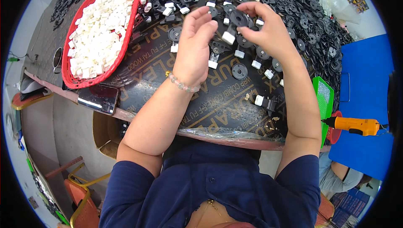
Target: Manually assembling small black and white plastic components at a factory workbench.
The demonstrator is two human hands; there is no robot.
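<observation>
My right hand point(266, 31) pinches a black part with a round disc point(239, 18) and a white block-shaped end point(228, 38), held above the table. My left hand point(195, 39) is to the left of it, fingers loosely curled and thumb apart, with nothing visible in it. A beaded bracelet circles that wrist. Beneath and around both hands lie several similar black disc parts with white ends, such as the disc part point(262, 52) below my right hand. A loose black disc point(239, 71) lies on the table, nearer to me.
A red basket point(136, 7) full of small white pieces stands at the left. Beside it lies a phone point(98, 99). Black parts are heaped point(319, 26) along the far right. A green tray point(328, 112) and an orange electric screwdriver point(357, 126) are at the right edge.
</observation>
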